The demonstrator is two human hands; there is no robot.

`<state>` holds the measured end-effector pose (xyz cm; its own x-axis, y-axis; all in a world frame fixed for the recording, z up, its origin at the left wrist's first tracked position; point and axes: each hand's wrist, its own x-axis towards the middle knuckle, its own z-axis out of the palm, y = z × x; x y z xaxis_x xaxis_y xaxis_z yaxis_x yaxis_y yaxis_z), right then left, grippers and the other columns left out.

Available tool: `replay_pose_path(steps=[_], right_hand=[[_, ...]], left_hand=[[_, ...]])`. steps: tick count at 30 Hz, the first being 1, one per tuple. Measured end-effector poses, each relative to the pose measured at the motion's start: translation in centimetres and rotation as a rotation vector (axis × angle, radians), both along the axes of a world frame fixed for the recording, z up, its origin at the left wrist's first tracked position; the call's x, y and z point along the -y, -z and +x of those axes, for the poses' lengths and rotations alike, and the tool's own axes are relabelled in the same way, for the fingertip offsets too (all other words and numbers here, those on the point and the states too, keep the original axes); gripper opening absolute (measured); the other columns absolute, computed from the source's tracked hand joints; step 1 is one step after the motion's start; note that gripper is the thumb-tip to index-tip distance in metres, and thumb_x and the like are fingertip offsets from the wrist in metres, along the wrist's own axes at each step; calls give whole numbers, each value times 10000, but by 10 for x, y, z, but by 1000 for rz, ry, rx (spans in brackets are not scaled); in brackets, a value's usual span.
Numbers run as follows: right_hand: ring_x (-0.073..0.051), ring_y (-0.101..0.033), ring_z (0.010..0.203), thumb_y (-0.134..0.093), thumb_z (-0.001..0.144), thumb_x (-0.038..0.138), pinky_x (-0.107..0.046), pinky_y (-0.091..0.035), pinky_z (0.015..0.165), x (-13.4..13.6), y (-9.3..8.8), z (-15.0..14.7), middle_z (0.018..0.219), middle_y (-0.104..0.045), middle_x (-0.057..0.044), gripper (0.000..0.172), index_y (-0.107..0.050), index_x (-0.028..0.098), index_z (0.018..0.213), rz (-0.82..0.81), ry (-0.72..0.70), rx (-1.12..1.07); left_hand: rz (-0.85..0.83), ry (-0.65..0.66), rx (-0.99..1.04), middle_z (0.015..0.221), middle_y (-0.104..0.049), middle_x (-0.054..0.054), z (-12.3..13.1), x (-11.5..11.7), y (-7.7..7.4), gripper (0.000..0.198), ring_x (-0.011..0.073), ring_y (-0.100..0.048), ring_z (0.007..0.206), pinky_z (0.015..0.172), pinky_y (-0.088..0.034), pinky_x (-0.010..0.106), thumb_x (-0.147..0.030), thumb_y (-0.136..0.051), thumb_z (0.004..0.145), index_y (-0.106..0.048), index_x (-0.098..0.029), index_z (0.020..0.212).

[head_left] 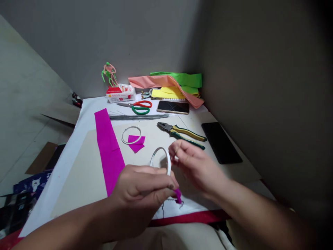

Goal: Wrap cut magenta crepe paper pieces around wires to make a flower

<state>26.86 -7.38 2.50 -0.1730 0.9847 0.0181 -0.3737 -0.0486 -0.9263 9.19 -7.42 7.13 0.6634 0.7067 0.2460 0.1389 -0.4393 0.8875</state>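
I'm live from a home craft corner: a white-covered desk (65, 180) against grey walls (104, 41), with a long magenta crepe-paper strip (109, 152), red-and-green-handled steel scissors (137, 107), yellow-and-green-handled steel pliers (179, 133), and a black smartphone (173, 107).

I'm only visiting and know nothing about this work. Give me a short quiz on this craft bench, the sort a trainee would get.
1. True or false: the left hand holds a white ring.
2. Fill in the blank: the long paper strip on the board is ____.
3. Which is nearer the pliers, the left hand or the right hand?

Key: 1. True. 2. Magenta. 3. The right hand.
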Motion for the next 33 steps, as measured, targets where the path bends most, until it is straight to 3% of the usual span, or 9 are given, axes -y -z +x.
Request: replay_pose_path(steps=[2,4,7,11,15,22,25,28,33], right_hand=[[-125,-509,688,-556,899,285,-283,-484,689,-7,1,5,777,-469,3,138,-504,192,811,50,156,32],[-163,-566,932,-562,891,222,-324,-479,872,-7,0,8,958,-553,-42,46,-554,201,931,244,258,147],[-209,-515,1204,-570,861,106,-407,-407,1041,0,-1,6,1237,-550,-91,405,-467,238,1230,466,118,377],[-160,-642,932,-545,868,61,-331,-518,850,1,7,2,1003,-615,-39,388,-455,251,1194,564,217,480],[-160,-671,893,-592,867,128,-303,-526,792,-11,12,7,965,-622,-25,270,-488,246,1086,458,331,598],[-187,-678,819,-588,847,154,-314,-508,706,-27,23,18,894,-678,-18,261,-470,253,1057,299,224,825],[-216,-642,934,-608,799,120,-385,-492,827,-29,26,19,994,-661,-54,305,-517,237,1066,370,159,922],[-228,-562,1109,-627,793,140,-415,-441,959,-26,21,17,1144,-594,-85,225,-578,213,1000,392,124,744],[-209,-563,1122,-652,824,226,-365,-473,931,-14,7,11,1129,-589,-69,193,-617,214,1013,191,-103,294]], left_hand=[[-64,58,2,710,-692,43,-1,-1,-1,199,121,-626,611,550,-492,201,-114,-577,873,-736,-148,758],[-120,44,23,756,-721,59,-2,-2,-1,186,139,-659,667,601,-524,214,-108,-590,864,-748,-145,772],[-169,-16,45,804,-747,67,-1,-6,1,151,161,-691,745,677,-557,233,-101,-632,827,-766,-148,777],[-226,-148,-59,953,-755,67,-1,-11,3,163,184,-697,871,758,-567,260,-115,-647,791,-784,-192,748],[-305,-343,-98,1081,-744,70,-4,-17,3,98,244,-647,1094,918,-538,334,-210,-698,769,-795,-222,782],[-234,-472,2,1129,-734,45,-16,-24,-1,93,256,-610,1171,1039,-469,386,-264,-709,797,-790,-246,838],[-336,-485,58,1145,-728,61,-19,-25,-4,138,281,-599,1188,1049,-462,427,-284,-712,802,-784,-237,910],[-422,-474,63,1153,-721,94,-20,-27,-4,206,319,-622,1150,1030,-468,496,-302,-712,802,-774,-211,976],[-469,-467,58,1105,-739,98,-16,-29,0,252,298,-648,1113,1031,-473,451,-315,-741,775,-768,-211,1003]])
